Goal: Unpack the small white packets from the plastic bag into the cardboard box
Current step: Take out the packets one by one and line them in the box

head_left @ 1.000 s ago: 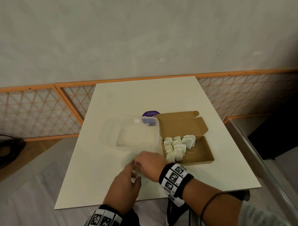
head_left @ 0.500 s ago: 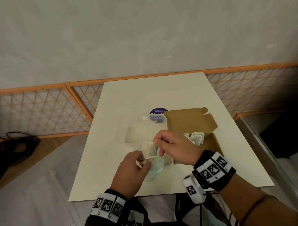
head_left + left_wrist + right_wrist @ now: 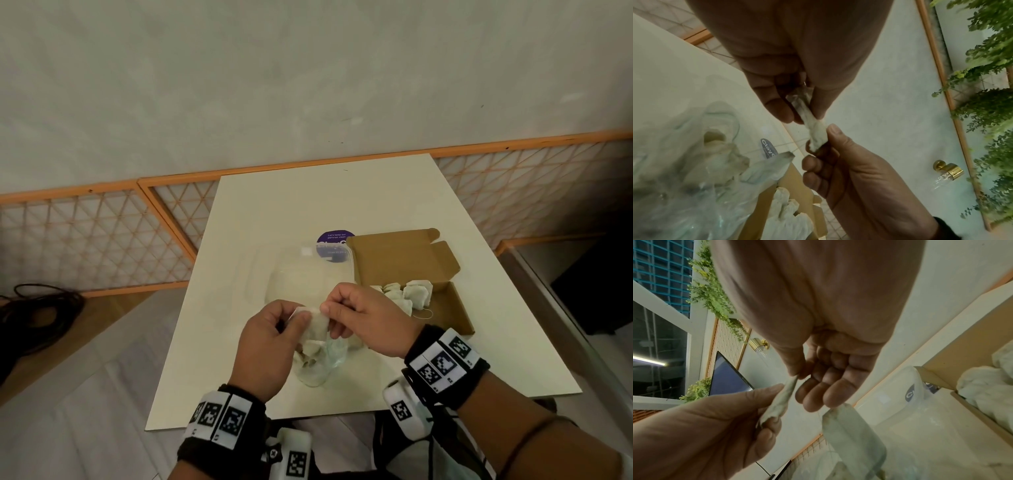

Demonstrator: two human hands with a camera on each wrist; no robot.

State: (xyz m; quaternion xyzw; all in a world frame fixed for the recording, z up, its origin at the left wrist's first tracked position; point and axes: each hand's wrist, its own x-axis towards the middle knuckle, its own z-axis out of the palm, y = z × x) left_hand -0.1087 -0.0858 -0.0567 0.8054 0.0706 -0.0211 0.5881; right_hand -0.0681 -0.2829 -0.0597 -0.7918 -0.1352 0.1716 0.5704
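Both hands are raised over the table's near edge with one small white packet [image 3: 310, 313] between them. My left hand [image 3: 297, 320] pinches one end of the packet [image 3: 816, 129] between thumb and fingers. My right hand [image 3: 325, 308] pinches the other end [image 3: 782, 400] with thumb and forefinger. The crumpled clear plastic bag [image 3: 322, 363] lies beneath the hands with more packets inside; another packet [image 3: 853, 434] hangs just below my right fingers. To the right, the open cardboard box [image 3: 448, 308] holds several packets [image 3: 411, 294] in its left half.
A clear plastic container [image 3: 301, 274] sits behind the hands, left of the box's raised lid [image 3: 394, 257]. A purple round sticker [image 3: 334, 243] lies behind it. Orange lattice panels [image 3: 102, 240] line the wall. Dark cables [image 3: 37, 318] lie on the floor at left.
My right hand drew a packet up out of the bag on the table. My left hand left the bag and now pinches the same packet.
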